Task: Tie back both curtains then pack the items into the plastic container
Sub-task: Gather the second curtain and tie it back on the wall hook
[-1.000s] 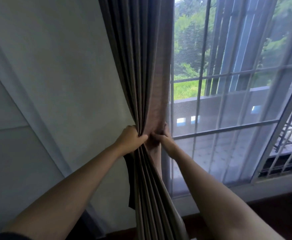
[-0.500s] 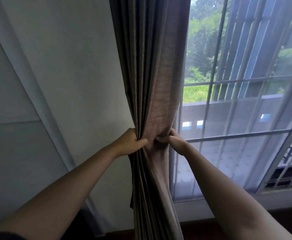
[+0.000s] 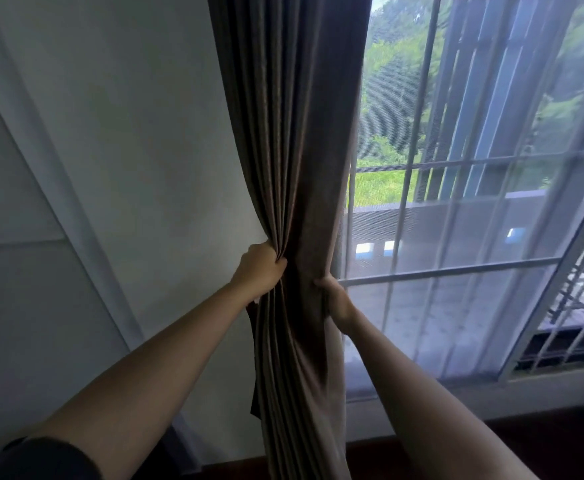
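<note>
Curtain and fingers only partly in view

The curtain (image 3: 290, 133) is cut off by the frame at top and bottom. The left hand (image 3: 259, 268) has its fingertips buried in the folds. The right hand (image 3: 335, 299) has its fingers wrapped behind the edge, out of sight. A dark strip (image 3: 254, 375) behind the folds is perhaps a tieback, but it is too shadowed to tell. The mesh (image 3: 457, 289) blurs the balcony outside.

Gathered curtain (image 3: 294, 150) hangs as a thick column between wall (image 3: 128, 133) and window (image 3: 474, 306); left hand (image 3: 259, 268) grips its wall side, right hand (image 3: 335, 296) its window side; wall blocks passage behind on the left; window bars (image 3: 450, 270) block the right; open air in front of the folds, above and below both hands.
</note>
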### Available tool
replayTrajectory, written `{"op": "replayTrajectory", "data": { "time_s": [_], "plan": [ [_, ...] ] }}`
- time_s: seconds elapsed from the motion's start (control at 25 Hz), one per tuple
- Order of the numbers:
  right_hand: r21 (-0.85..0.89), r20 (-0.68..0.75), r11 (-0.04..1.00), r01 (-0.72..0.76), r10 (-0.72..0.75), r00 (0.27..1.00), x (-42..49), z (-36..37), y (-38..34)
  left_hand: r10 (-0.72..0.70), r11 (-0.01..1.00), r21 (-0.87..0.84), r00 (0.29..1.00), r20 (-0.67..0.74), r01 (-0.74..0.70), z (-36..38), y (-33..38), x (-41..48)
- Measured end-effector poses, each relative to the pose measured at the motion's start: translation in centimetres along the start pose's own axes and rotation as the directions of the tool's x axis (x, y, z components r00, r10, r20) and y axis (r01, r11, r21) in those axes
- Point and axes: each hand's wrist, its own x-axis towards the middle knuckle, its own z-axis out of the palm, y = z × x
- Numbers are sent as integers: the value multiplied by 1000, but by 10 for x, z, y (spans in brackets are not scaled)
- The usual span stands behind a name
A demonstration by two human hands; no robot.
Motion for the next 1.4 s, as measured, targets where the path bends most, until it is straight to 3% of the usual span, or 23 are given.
{"op": "replayTrajectory", "data": {
  "time_s": [0.16,0.32,0.48,0.72,0.88,1.04,1.16,1.24,1.32,1.4],
  "plan": [
    [79,-20,996,-30,32,999,-11,10,-3,-21,1000,23,1000,4,21,0,9,2],
    [-164,-132,983,-79,58,990,-4,9,5,-24,999,25,1000,-8,24,5,16,2],
    [-378,-21,926,-1,-8,1000,3,15,48,-42,999,-4,997,72,42,5,22,6],
    [-407,-163,913,-4,-68,984,-1,34,45,-66,997,-16,970,234,71,-6,37,8],
    [-453,-215,892,-6,-103,971,-3,46,38,-56,989,141,989,136,37,1,40,1],
    [-531,-180,846,39,-157,971,-9,56,30,-87,963,246,992,-88,106,10,38,2],
    [-489,-106,868,85,-156,982,-9,62,33,-160,976,118,968,-191,185,16,34,1],
    [-334,35,931,145,-141,989,-3,59,44,-220,973,14,938,-268,232,14,28,-2],
    [-109,157,993,52,-35,987,-3,53,40,-263,963,-30,901,-345,269,8,19,-8],
    [121,120,991,-60,45,992,0,45,36,-305,950,-61,860,-409,308,-3,9,-16]
  ]
}}
